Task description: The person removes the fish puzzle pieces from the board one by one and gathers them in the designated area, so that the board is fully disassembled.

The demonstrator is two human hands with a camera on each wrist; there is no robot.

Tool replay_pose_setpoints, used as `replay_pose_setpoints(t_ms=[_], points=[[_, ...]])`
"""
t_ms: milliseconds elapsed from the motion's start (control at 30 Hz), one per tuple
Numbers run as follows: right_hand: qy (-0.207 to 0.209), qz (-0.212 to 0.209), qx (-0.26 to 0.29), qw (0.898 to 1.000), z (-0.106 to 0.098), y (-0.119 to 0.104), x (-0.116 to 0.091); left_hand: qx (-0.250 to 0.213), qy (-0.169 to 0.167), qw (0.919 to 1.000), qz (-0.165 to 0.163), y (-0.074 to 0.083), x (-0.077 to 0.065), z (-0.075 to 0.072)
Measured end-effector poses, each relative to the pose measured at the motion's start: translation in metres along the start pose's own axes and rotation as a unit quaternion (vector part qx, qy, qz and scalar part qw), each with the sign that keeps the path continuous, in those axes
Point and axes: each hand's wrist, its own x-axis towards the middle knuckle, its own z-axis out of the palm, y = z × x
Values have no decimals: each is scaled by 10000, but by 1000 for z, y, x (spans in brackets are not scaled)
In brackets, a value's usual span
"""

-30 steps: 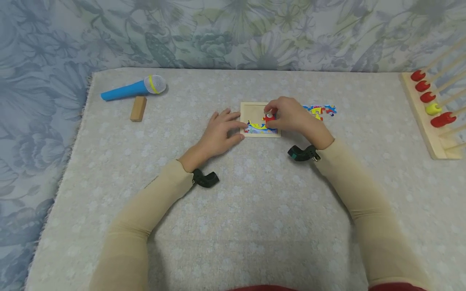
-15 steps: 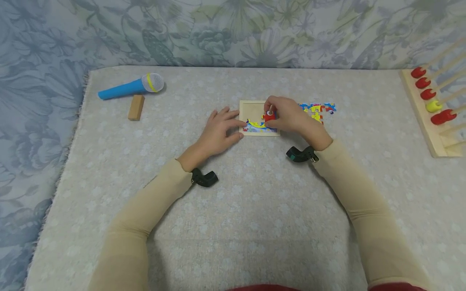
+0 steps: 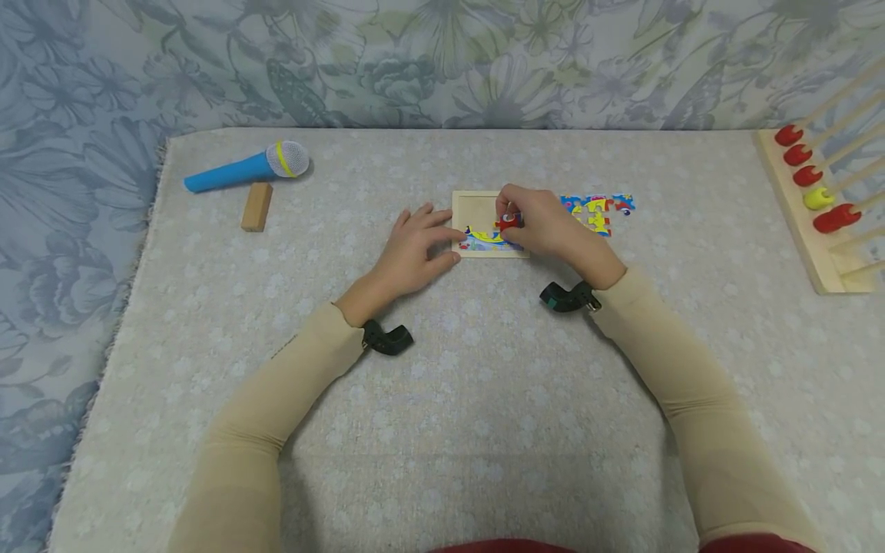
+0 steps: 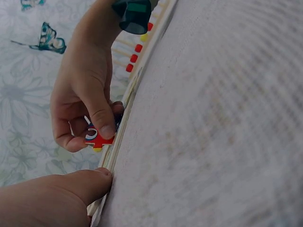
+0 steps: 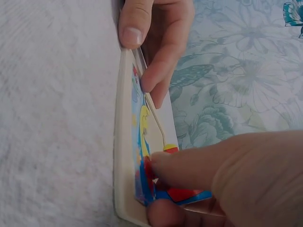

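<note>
A shallow wooden puzzle tray [image 3: 455,201] lies on the table, with a blue and yellow strip of fitted pieces [image 3: 478,243] along its near side. My right hand [image 3: 553,223] pinches a red puzzle piece [image 4: 98,140] with a white and dark round mark, over the tray's right part. In the left wrist view the piece is tilted up; the fingers partly cover it. My left hand [image 3: 415,252] rests at the tray's left edge, fingers spread, thumb and index finger touching the frame. Several loose puzzle pieces [image 3: 598,223] lie just right of the tray, partly behind my right hand.
At the back left lie a blue toy microphone [image 3: 235,172] and a small wooden block [image 3: 256,207]. A wooden bead frame [image 3: 802,223] with red and yellow beads stands at the right. A floral-patterned surface [image 3: 408,69] rises behind the table's far edge.
The red puzzle piece looked more upright half a second ago and is now tipped lower toward the tray in my right hand. My left hand has stayed at the frame.
</note>
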Motion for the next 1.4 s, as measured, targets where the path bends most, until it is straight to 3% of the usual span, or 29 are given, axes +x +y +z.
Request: replay_pose_setpoints(t_ms=[233,400,867,1133,1400], points=[[38,3,332,9994,-11,6,-2,-19,-30,10000,-36,2,0,-2],[405,88,814,9958,-31,18,-15,-6,-21,10000,-64,2,-1,-3],[1213,975,1156,9810,-65,93,-77,34,-42,10000,-51,-1,-3,-2],[1075,1388,991,9795,-73,115,-92,15,-76,10000,-52,1,-3,-1],[888,1590,718,9807,-68,124,-89,47,-53,9999,-84,3,-2,-1]])
